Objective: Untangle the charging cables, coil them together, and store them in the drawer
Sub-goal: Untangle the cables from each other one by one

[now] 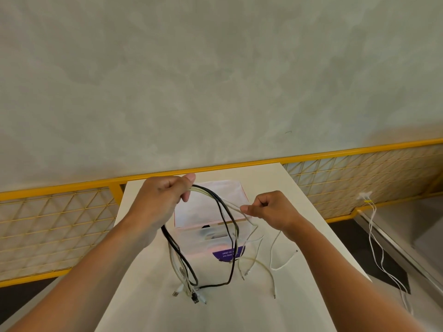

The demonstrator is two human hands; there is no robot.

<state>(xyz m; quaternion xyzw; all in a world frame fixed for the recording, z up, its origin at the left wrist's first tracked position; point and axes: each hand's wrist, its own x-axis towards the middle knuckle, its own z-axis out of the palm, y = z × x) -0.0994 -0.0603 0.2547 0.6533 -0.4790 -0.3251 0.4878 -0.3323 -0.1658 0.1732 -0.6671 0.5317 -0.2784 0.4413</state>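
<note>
Head view: I see my L hand raised over the counter, fist clamped round the top of the cables, black + white. R hand pinches white strands just beside it. Loops hang down, plug ends touching the counter in front of a clear drawer.

Two hands are in view, the left hand and the right hand, over one white table. There is one black cable as far as can be told, and at least three white cables, whose exact number is lost where they bunch together. One translucent drawer box carries one purple label, and two thin white cords hang at the right wall.
</note>
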